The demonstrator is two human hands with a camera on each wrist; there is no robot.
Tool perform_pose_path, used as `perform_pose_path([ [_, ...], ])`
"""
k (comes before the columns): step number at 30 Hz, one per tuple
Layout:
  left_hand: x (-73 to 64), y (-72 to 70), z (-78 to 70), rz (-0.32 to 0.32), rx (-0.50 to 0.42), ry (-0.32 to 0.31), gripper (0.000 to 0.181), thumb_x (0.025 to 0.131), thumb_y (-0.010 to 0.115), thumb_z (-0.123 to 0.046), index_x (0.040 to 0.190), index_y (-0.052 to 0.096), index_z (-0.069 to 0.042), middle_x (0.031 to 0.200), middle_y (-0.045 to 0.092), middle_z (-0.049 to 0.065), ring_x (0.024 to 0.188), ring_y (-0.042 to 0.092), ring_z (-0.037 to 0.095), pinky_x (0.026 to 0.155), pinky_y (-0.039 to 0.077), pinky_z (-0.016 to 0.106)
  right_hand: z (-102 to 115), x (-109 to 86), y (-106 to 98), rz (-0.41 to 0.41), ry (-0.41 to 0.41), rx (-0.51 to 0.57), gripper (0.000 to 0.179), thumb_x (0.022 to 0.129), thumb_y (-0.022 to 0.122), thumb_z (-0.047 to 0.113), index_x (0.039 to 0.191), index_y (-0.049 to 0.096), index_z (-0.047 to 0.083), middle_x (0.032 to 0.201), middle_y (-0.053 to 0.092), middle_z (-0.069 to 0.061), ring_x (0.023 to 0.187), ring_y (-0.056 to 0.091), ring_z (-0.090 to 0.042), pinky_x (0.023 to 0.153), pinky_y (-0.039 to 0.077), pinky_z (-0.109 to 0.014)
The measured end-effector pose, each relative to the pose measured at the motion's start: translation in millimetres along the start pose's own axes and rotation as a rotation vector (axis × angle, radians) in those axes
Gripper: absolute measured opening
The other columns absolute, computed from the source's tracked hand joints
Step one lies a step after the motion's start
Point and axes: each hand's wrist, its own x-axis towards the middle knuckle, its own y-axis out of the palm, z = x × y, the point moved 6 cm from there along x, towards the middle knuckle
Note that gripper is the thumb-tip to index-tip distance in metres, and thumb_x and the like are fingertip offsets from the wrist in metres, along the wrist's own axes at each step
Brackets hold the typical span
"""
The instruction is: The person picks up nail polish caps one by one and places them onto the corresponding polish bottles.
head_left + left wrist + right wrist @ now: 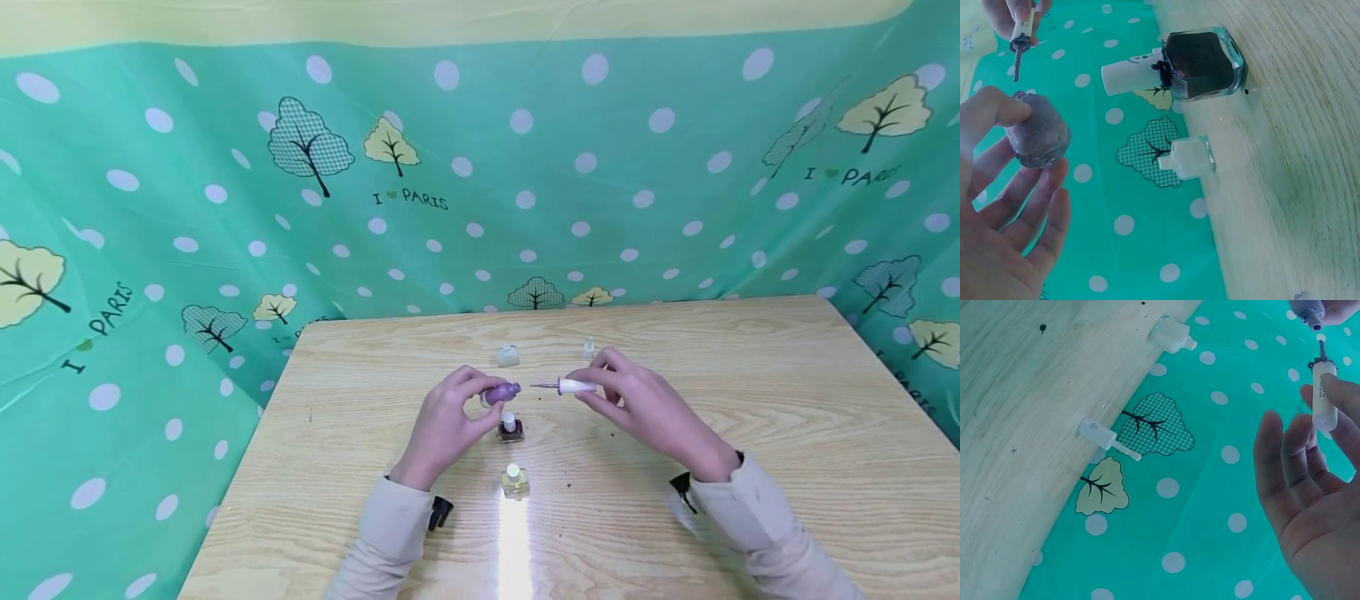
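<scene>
My left hand [452,419] pinches a purple nail polish bottle [500,393] between thumb and fingers, its open neck tilted toward the right. Facing it, my right hand [633,398] holds a white brush cap [576,386] whose purple-coated brush [543,386] points at the bottle's mouth. A small gap separates brush tip and neck. In the left wrist view the purple bottle [1039,132] sits between thumb and fingertips. Dark smears ring the collar of the held brush cap [1324,394] in the right wrist view.
A capped dark polish bottle [511,429] stands just below the hands, with a capped yellow bottle [515,482] nearer the front. Farther back is an uncapped whitish bottle [507,356]; its white brush cap [588,347] stands upright to the right. Dark specks dot the wooden table [360,475].
</scene>
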Motion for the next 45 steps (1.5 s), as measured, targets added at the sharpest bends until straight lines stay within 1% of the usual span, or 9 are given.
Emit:
perform_pose_path([
  [4, 0.4, -0.2, -4.6, -0.003, 0.001, 0.026, 0.024, 0.081, 0.079, -0.013, 0.104, 0.075, -0.014, 0.094, 0.066, -0.006, 0.082, 0.063, 0.01, 0.071, 0.054, 0.024, 3.0, 0.4, 1.3, 0.014, -0.004, -0.009, 0.023, 0.096, 0.067, 0.023, 0.118, 0.072, 0.018, 0.096, 0.052, 0.009, 0.063, 0.043, -0.002, 0.052, 0.041, -0.018],
  [8, 0.1, 0.5, -7.5, 0.005, -0.01, 0.042, 0.022, 0.082, 0.077, -0.011, 0.104, 0.075, -0.014, 0.094, 0.065, -0.006, 0.082, 0.065, 0.015, 0.071, 0.056, 0.028, 5.0, 1.2, 2.3, 0.028, 0.001, -0.021, 0.023, 0.096, 0.067, 0.024, 0.118, 0.072, 0.018, 0.097, 0.052, 0.008, 0.063, 0.044, -0.002, 0.052, 0.041, -0.018],
  [13, 0.2, 1.7, -9.2, 0.009, -0.004, 0.058, 0.021, 0.083, 0.077, -0.01, 0.103, 0.075, -0.015, 0.093, 0.064, -0.008, 0.083, 0.064, 0.013, 0.072, 0.056, 0.029, 6.6, 2.0, 2.6, 0.018, -0.015, -0.027, 0.021, 0.094, 0.069, 0.021, 0.115, 0.072, 0.019, 0.097, 0.053, 0.008, 0.063, 0.044, -0.002, 0.052, 0.041, -0.018],
  [21, 1.5, 1.8, -13.1, 0.0, 0.02, 0.076, 0.022, 0.082, 0.078, -0.012, 0.103, 0.075, -0.017, 0.092, 0.063, -0.011, 0.08, 0.061, 0.008, 0.069, 0.053, 0.022, 9.9, 2.9, 3.6, 0.005, -0.061, -0.02, 0.021, 0.093, 0.071, 0.02, 0.114, 0.073, 0.022, 0.096, 0.052, 0.01, 0.063, 0.044, -0.001, 0.051, 0.041, -0.017],
  [26, 1.5, 2.9, -14.9, 0.011, 0.016, 0.078, 0.021, 0.082, 0.078, -0.013, 0.103, 0.075, -0.017, 0.093, 0.064, -0.01, 0.08, 0.062, 0.01, 0.068, 0.052, 0.022, 11.5, 3.8, 4.2, 0.008, -0.064, -0.013, 0.021, 0.093, 0.071, 0.019, 0.113, 0.073, 0.02, 0.096, 0.053, 0.008, 0.064, 0.045, -0.001, 0.052, 0.042, -0.017],
  [32, 0.9, 4.5, -16.6, 0.018, 0.018, 0.092, 0.021, 0.082, 0.078, -0.014, 0.103, 0.076, -0.017, 0.094, 0.064, -0.01, 0.081, 0.063, 0.014, 0.067, 0.051, 0.022, 12.8, 4.5, 6.6, 0.017, -0.064, -0.005, 0.021, 0.092, 0.072, 0.018, 0.113, 0.073, 0.021, 0.096, 0.053, 0.008, 0.063, 0.046, 0.001, 0.053, 0.043, -0.017],
  [39, 1.5, 5.8, -20.4, 0.028, 0.046, 0.104, 0.021, 0.082, 0.078, -0.014, 0.103, 0.077, -0.016, 0.093, 0.064, -0.01, 0.078, 0.056, 0.004, 0.063, 0.048, 0.018, 13.8, 5.1, 9.7, 0.034, -0.061, 0.008, 0.021, 0.091, 0.073, 0.019, 0.113, 0.073, 0.02, 0.097, 0.054, 0.008, 0.064, 0.049, 0.001, 0.055, 0.046, -0.017],
  [45, 3.0, 6.2, -26.1, 0.02, 0.047, 0.131, 0.02, 0.081, 0.078, -0.012, 0.101, 0.077, -0.015, 0.093, 0.064, -0.008, 0.077, 0.055, 0.004, 0.063, 0.048, 0.017, 15.8, 5.9, 10.6, 0.043, -0.06, 0.006, 0.022, 0.091, 0.073, 0.02, 0.113, 0.073, 0.02, 0.097, 0.054, 0.008, 0.066, 0.051, 0.0, 0.057, 0.046, -0.017],
])
